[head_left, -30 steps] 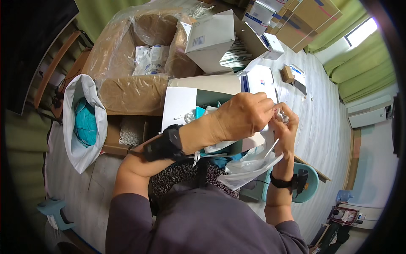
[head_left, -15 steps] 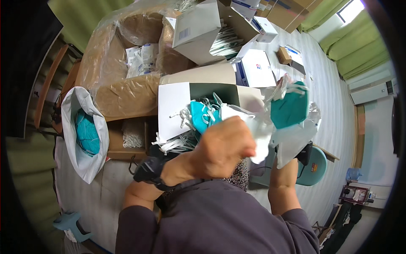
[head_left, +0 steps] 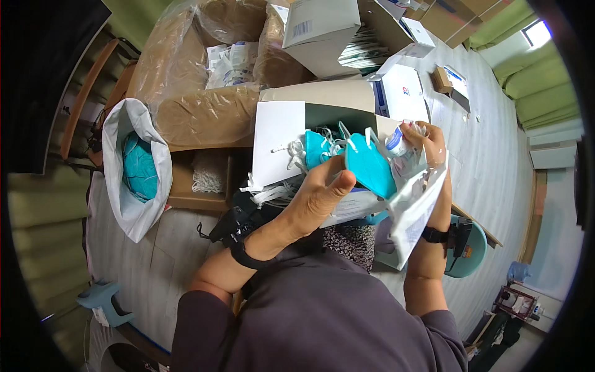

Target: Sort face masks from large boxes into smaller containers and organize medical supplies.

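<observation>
My right hand (head_left: 429, 140) pinches the top of a white-and-clear plastic pouch (head_left: 410, 208) that hangs down in front of my right forearm. Against the pouch's left side is a teal face mask (head_left: 370, 166) with white straps. My left hand (head_left: 317, 197) is just left of this mask, thumb stretched away from the fingers; its fingertips are near the mask's edge and partly hidden. Behind both hands, an open white carton (head_left: 279, 139) holds more teal masks (head_left: 316, 147) with white straps, some straps spilling over its front.
A white sack (head_left: 118, 198) of teal masks stands left. Beside it is a brown box (head_left: 197, 199) with white cord. Behind sit a plastic-lined carton (head_left: 204, 118) of packets and an open box (head_left: 325, 37) of flat packs. A teal stool (head_left: 472, 254) is at right.
The right hand, mask and pouch have moved left and nearer the white carton. The left hand, earlier curled, now has its thumb extended beside the mask. The view has shifted a little.
</observation>
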A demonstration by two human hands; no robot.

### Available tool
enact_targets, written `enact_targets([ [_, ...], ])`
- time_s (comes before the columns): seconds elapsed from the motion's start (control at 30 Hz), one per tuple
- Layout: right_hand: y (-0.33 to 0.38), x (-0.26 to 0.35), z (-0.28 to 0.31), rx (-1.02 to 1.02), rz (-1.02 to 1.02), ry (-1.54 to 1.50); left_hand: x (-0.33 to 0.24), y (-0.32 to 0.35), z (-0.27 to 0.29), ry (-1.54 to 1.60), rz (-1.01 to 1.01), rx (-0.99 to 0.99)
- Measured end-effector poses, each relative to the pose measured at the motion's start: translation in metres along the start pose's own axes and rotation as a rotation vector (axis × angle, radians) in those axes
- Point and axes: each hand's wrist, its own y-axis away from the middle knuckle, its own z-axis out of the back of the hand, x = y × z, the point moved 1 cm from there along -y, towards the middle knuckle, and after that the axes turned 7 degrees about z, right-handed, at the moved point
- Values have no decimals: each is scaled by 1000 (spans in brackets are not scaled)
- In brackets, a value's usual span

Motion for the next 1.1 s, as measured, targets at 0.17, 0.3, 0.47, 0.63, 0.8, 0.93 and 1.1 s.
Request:
enact_targets([
  [0.17,14,8,11,30,102,174,12,-10,20,-136,150,3],
  [0.3,28,13,52,112,-34,294,5,-27,50,-103,240,-225],
  [0.47,57,17,100,-66,21,-70,6,-48,73,-469,322,-164],
  [0.63,26,13,111,268,230,-621,-29,-30,58,-827,-13,-375],
  [0.8,30,25,28,145,223,-739,-83,0,31,-611,-606,119],
  [0.93,47,32,-16,125,158,-752,-66,-11,1,-1001,-659,209],
  [1.1,57,38,-77,229,50,-799,-43,-20,24,-1133,-701,-139],
])
